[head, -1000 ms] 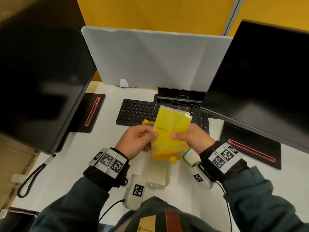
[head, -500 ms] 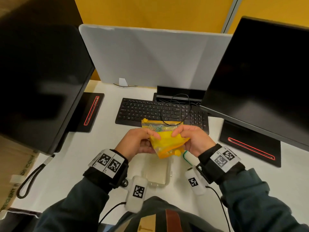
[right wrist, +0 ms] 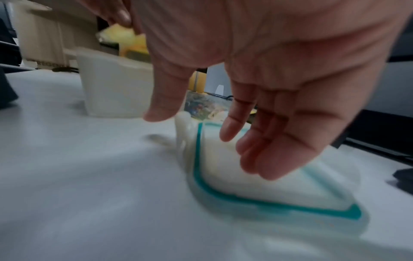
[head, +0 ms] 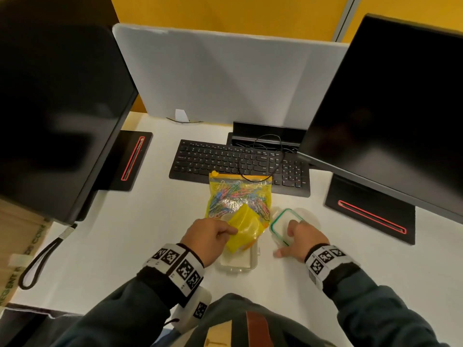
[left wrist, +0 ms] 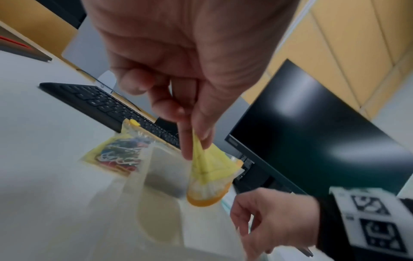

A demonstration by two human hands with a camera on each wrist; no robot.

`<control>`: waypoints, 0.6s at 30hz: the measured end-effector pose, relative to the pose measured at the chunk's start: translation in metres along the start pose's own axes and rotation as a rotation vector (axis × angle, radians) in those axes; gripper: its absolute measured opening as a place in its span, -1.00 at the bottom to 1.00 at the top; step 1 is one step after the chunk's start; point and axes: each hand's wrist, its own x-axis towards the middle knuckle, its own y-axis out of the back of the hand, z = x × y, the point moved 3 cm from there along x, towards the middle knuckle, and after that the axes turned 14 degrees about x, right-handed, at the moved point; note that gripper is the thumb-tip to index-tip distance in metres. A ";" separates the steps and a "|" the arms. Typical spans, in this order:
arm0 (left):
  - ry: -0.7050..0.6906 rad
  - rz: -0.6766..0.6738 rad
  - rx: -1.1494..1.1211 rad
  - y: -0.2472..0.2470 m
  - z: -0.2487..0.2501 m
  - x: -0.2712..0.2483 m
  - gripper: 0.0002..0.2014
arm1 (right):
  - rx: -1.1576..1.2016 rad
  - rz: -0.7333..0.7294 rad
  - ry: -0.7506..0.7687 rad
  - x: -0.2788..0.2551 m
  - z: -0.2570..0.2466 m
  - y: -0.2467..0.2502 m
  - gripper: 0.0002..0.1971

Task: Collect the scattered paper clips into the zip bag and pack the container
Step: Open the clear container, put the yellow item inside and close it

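The white worktop (head: pixel 105 241) carries two dark monitors (head: pixel 390 101) and a black keyboard (head: pixel 225 161). Just in front of the keyboard lies the zip bag (head: pixel 239 196), full of coloured paper clips (head: pixel 233 194), its near edge beside the clear container (head: pixel 238 262). The left hand (head: pixel 208 239) pinches an empty yellow zip bag (head: pixel 244 227) over the container (thumb and forefinger meet on it in the wrist view). The lid (head: pixel 284 226) with its green seal lies right of the container; the right hand (head: pixel 304 240) hovers at it, fingers loose and holding nothing.
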 end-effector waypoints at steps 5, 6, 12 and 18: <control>-0.051 -0.223 0.312 -0.022 0.000 -0.006 -0.74 | -0.111 0.115 0.113 -0.002 -0.005 -0.015 -0.70; -0.095 -0.257 0.434 -0.028 0.004 -0.008 -0.73 | -0.129 0.121 0.122 -0.003 -0.007 -0.017 -0.71; -0.152 -0.225 0.826 -0.041 0.019 -0.007 -0.71 | 0.006 0.287 0.191 -0.024 -0.025 0.000 -0.69; -0.153 -0.091 0.693 -0.042 0.008 -0.010 -0.73 | 1.098 0.461 0.111 -0.039 -0.016 0.041 -0.92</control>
